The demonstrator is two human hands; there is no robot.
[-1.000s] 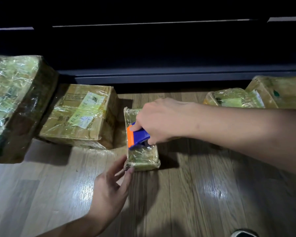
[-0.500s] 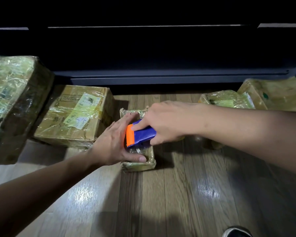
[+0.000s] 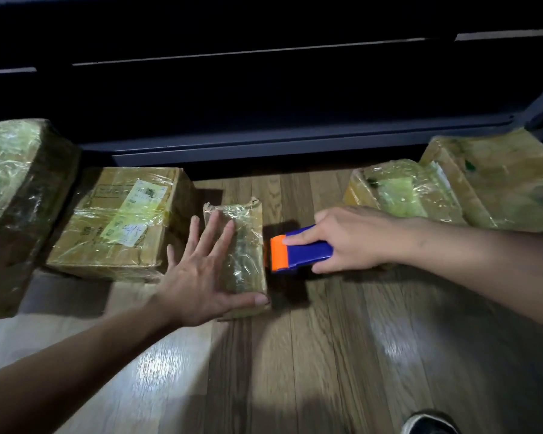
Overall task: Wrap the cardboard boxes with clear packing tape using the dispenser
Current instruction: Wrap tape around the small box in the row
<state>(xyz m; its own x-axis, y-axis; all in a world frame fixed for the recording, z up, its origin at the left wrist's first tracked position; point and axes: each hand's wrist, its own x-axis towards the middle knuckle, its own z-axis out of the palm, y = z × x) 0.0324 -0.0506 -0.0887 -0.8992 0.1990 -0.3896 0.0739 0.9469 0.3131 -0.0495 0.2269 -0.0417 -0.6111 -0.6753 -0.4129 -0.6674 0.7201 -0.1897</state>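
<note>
Right grip: the right grip (image 3: 348, 239) is curled round the tape dispenser (image 3: 311, 250), with the index finger along its top and the thumb under its near side.
Tape dispenser: it has a blue body and an orange front end. It is held just right of the small box (image 3: 248, 239), orange end facing the box's right side. Whether the two touch cannot be told.
Left grip: the left grip (image 3: 198, 277) is spread flat with straight, fanned fingers. It presses on the top of the small box, thumb stretched along the near edge.
Small box: a narrow brown cardboard box lying flat on the floor (image 3: 295, 355), its long side running away from the person. Crinkled, shiny clear tape covers it, and the far right corner is torn.
Labelled box (image 3: 116, 220): a wider carton just left of the small box, taped over a pale label.
Large box (image 3: 13, 198): stands at the far left, heavily wrapped and glossy.
Right boxes: two taped cartons (image 3: 389, 189) (image 3: 499, 180) sit close together beyond the right forearm.
Floor: wood planks with bright patches of glare.
Room: a dark cabinet (image 3: 264, 89) runs behind the boxes. A shoe (image 3: 430, 424) shows at the bottom edge.
</note>
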